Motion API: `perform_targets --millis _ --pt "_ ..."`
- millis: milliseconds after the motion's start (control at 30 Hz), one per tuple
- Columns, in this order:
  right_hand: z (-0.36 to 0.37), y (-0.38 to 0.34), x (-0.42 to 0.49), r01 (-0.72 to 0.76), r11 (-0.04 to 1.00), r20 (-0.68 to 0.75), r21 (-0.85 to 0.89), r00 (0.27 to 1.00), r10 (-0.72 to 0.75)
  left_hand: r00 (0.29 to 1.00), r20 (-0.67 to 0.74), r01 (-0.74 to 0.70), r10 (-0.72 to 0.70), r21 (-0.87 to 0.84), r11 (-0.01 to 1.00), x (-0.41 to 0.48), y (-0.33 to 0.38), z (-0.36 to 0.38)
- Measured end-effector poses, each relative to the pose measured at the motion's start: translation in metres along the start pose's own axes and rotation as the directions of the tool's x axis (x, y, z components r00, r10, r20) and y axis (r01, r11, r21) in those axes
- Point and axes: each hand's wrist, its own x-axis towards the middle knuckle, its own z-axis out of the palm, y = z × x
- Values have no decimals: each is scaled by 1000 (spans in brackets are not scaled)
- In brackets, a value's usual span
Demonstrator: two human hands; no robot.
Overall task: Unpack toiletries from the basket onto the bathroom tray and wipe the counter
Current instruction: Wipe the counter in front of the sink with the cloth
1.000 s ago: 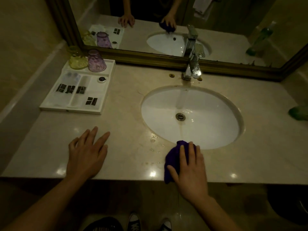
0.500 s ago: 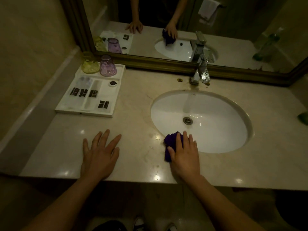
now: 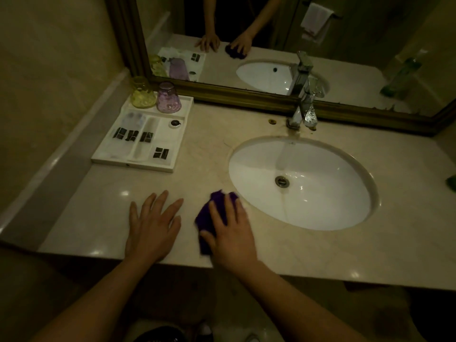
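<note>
the step in hand looks to be the wiping; the left hand [image 3: 153, 225] lies flat and open on the pale beige marble surface [image 3: 204, 149] near its front edge, fingers spread, gripping nothing; the right hand [image 3: 232, 233] just beside it lies with straight fingers over a crumpled dark purple cloth [image 3: 214, 206], pressing it down rather than clutching it, close to the near-left rim of the white oval basin [image 3: 320, 206]; to do this well i would keep the palm flat so the whole cloth bears on the stone, work in overlapping passes from the front edge toward the back, follow the curve of the basin rim, and give extra pressure to the brownish marks around the foot of the chrome tap [image 3: 304, 95] - the left hand serves best as a brace, well out of the cloth's path; the white compartmented plastic tray [image 3: 133, 164] at the back left probably needs wiping round, carefully, so nothing on it is jostled; counted: two hands, one cloth, one tray, one upturned yellow glass tumbler [image 3: 143, 93] and one upturned purple glass tumbler [image 3: 168, 97], four dark-labelled pale packets [image 3: 132, 135] in the tray, one small round dark-topped item [image 3: 175, 123], one basin, one tap, and one green object [image 3: 451, 183] cut off at the right edge - no basket is in view.
</note>
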Motion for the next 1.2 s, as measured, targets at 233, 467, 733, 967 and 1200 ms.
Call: perform_targets --millis 233,467,733,967,1200 --pt "-4 38 8 5 1000 -13 -25 1000 -6 996 -4 89 -89 68 994 -13 -29 -1" --pt "12 -13 -2 200 980 -1 -20 980 -200 995 18 93 -94 63 994 -10 -31 -6" --pt "-21 -2 110 -84 996 54 13 995 83 999 -12 53 -53 41 998 -4 -41 -10" --pt "16 -33 20 264 964 8 -16 964 -264 998 2 67 -67 62 996 -1 -46 -5" --pt "-5 28 -2 -229 973 -102 -32 969 224 997 -21 69 -69 43 997 -2 -41 -7"
